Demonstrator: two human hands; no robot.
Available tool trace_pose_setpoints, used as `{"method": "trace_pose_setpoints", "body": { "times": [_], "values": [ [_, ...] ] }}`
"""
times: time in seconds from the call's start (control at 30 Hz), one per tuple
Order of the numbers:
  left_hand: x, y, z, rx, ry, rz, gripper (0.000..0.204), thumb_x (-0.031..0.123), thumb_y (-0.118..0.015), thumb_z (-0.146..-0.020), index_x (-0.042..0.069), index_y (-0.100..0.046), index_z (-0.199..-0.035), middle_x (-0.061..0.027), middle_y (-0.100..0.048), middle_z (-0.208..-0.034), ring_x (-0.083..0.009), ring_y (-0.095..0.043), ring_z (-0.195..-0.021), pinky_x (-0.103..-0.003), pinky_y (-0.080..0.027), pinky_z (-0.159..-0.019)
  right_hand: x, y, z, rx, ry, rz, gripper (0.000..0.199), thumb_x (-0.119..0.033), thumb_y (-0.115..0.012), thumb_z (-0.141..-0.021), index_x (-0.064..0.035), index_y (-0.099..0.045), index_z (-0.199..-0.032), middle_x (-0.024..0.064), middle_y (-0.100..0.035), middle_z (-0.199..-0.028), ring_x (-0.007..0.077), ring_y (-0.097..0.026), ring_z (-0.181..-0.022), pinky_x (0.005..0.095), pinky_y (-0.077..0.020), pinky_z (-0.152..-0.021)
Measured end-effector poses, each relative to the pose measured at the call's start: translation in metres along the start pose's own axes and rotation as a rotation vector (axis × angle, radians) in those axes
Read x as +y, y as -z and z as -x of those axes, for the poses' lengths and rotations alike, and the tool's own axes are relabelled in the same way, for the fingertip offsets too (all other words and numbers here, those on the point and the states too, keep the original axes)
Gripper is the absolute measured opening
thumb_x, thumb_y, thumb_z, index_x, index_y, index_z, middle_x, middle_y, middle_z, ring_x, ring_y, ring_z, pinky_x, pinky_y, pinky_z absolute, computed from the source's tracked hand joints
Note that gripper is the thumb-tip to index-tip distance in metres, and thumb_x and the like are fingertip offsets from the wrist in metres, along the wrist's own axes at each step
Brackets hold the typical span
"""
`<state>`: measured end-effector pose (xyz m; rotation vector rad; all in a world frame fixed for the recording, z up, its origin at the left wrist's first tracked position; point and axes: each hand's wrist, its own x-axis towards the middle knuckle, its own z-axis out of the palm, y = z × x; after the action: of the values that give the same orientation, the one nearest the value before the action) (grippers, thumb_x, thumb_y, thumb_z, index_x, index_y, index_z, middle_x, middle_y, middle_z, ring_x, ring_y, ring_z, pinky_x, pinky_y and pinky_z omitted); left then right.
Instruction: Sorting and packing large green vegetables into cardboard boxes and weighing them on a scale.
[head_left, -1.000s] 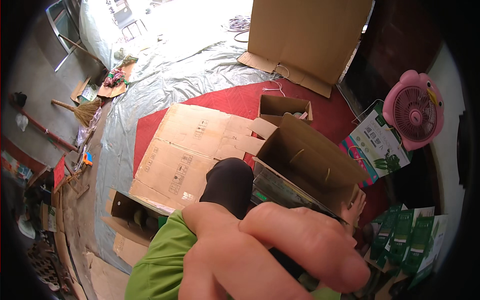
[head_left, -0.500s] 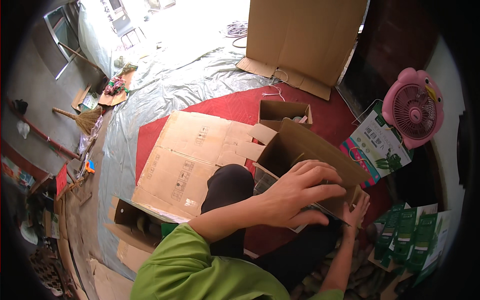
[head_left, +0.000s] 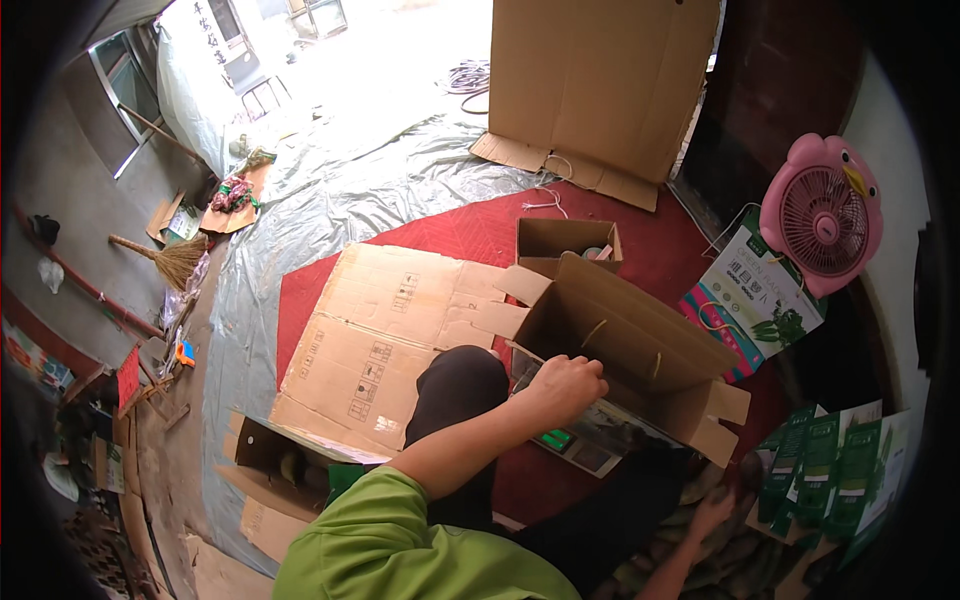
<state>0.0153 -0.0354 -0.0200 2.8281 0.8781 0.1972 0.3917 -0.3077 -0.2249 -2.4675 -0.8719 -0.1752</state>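
Observation:
An open cardboard box [head_left: 640,320] with two cord handles stands in front of me, its flaps spread. My left hand [head_left: 565,390] is closed at the upper edge of its near panel [head_left: 620,425], which has dark and green printing. On the right, my right hand [head_left: 712,512] reaches down over a pile of long, dull green-brown root vegetables [head_left: 705,570]. Its fingers are small and blurred, so whether they hold one cannot be told. My bent knee [head_left: 460,390] is left of the box.
A flattened cardboard sheet [head_left: 345,340] lies on the red mat [head_left: 430,230]. Behind the box is a smaller open box [head_left: 565,235]. Green-and-white cartons [head_left: 825,465] stand at right, below a pink fan [head_left: 825,220]. Another open box [head_left: 270,450] holds vegetables at lower left.
My left hand has moved left and down from above the box, and its fingers have curled. My right hand has left the box's near right corner and dropped to the vegetable pile.

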Motion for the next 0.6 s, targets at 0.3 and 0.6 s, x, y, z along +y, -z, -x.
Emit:
{"method": "trace_pose_setpoints", "body": {
  "times": [0.3,0.6],
  "values": [
    [0.002,-0.011,0.000,0.013,-0.006,-0.042,0.014,0.012,-0.059,-0.078,0.016,-0.068,-0.089,-0.0033,-0.061,-0.090,-0.0207,-0.062,-0.091,-0.034,-0.048,-0.075,0.144,-0.048,0.237,-0.486,-0.029,0.818,0.035,-0.046,-0.046,-0.094,-0.0263,-0.048,-0.123,0.0027,-0.046,-0.125,0.0260,-0.042,-0.115,0.0450,-0.0409,-0.094],
    [0.002,-0.006,0.004,-0.059,0.017,-0.080,0.021,0.014,-0.057,-0.080,0.018,-0.067,-0.097,-0.0001,-0.062,-0.099,-0.0184,-0.061,-0.097,-0.034,-0.046,-0.084,0.115,-0.122,0.230,-0.528,0.037,0.720,0.040,-0.044,-0.051,-0.091,-0.0239,-0.047,-0.126,0.0032,-0.046,-0.127,0.0260,-0.043,-0.117,0.0477,-0.0411,-0.094]
  ]
}}
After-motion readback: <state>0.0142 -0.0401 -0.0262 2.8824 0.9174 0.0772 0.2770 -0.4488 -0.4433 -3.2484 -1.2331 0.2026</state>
